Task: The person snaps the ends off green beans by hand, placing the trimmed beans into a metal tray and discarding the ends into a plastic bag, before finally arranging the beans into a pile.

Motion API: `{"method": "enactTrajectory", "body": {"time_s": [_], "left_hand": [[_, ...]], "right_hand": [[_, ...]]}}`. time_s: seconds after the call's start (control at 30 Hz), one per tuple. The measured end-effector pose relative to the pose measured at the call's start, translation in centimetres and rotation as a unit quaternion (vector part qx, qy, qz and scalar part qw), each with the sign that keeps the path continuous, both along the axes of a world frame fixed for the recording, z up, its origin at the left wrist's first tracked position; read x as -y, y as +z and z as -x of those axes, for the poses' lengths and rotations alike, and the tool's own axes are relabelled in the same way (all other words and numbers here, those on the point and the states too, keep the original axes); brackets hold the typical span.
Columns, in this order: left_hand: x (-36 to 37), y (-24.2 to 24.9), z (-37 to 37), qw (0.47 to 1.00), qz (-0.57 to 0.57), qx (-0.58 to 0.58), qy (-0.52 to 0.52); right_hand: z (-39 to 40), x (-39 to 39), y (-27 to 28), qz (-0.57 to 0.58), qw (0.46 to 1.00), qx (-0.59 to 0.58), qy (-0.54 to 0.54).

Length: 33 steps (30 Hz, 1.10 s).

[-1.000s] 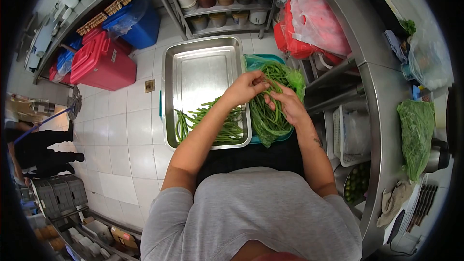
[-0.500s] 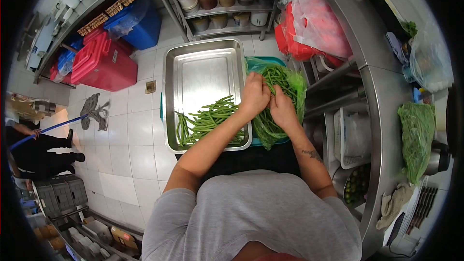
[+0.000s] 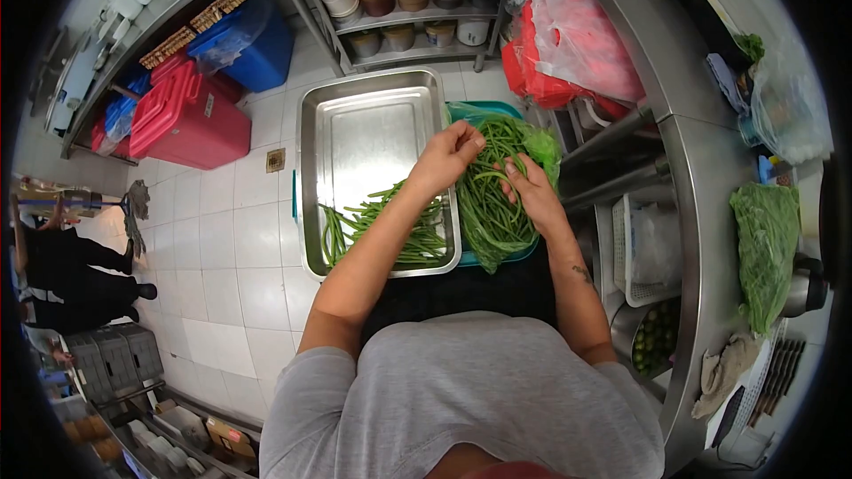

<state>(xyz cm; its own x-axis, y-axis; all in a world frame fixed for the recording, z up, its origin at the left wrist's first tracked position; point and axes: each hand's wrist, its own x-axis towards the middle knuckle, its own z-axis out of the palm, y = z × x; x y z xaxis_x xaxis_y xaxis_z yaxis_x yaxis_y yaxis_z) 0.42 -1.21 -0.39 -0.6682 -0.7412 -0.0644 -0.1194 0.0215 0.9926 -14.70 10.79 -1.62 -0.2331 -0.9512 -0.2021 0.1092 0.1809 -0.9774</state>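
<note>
A large steel tray (image 3: 368,137) holds a loose pile of green beans (image 3: 408,235) in its near part. To its right, a green plastic bag (image 3: 486,247) full of long green beans (image 3: 488,204) lies open in a teal tub (image 3: 513,110). Over the left side of the bag, my left hand (image 3: 449,160) is closed in a pinch; anything between its fingertips is too small to make out. My right hand (image 3: 535,193) sits on the right side of the bagged beans, its thumb and fingers curled around some of them.
Steel counters (image 3: 701,160) run along the right, with a green bag (image 3: 765,253) on top. Ahead stands a shelf (image 3: 417,18) of tubs. Red bin (image 3: 191,120) and blue bin (image 3: 253,49) stand at left. A person (image 3: 75,257) with a mop (image 3: 138,204) is at far left.
My hands have moved apart from their joined position over the bag, the left one leftward, the right one slightly right and nearer me. The person at left has drawn the mop leftward.
</note>
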Motion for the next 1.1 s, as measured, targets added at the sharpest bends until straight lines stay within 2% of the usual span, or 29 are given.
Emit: {"method": "enactTrajectory", "body": {"time_s": [0.1,0.2,0.3,0.4,0.5,0.6,0.7,0.8,0.83,0.9,1.1], "left_hand": [[-0.2,0.6,0.1,0.987,0.153,0.045,-0.023],[-0.6,0.2,0.6,0.988,0.146,0.053,0.009],[-1.0,0.2,0.9,0.996,-0.055,-0.056,-0.046],[-0.8,-0.3,0.3,0.927,-0.306,-0.155,-0.154],[-1.6,0.9,-0.6,0.928,-0.273,-0.116,-0.226],[-0.9,0.4,-0.4,0.980,-0.172,-0.036,-0.098],[-0.1,0.6,-0.2,0.995,-0.092,-0.020,-0.037],[0.4,0.2,0.2,0.988,0.127,0.003,-0.093],[0.7,0.3,0.3,0.984,0.149,0.005,-0.092],[0.6,0.4,0.8,0.977,0.190,0.007,-0.094],[0.8,1.3,1.1,0.979,0.145,0.064,-0.127]], "right_hand": [[0.3,0.1,-0.3,-0.023,0.999,-0.042,0.024],[-0.2,0.2,-0.3,-0.018,0.999,-0.039,0.033],[-0.3,0.3,-0.6,-0.016,0.999,-0.028,0.040],[0.3,0.5,-1.1,0.004,0.999,-0.016,0.040],[0.8,0.4,-0.8,-0.022,0.999,-0.028,0.034],[0.1,0.4,-0.2,0.004,1.000,0.003,0.023],[-0.2,0.4,0.2,-0.008,0.999,-0.027,0.015],[0.2,0.3,-0.2,-0.011,0.996,-0.072,0.049],[0.2,0.5,-0.3,-0.009,0.996,-0.073,0.055],[0.4,0.3,-0.5,-0.008,0.995,-0.073,0.062],[0.1,0.2,0.1,-0.026,0.996,-0.078,0.038]]}}
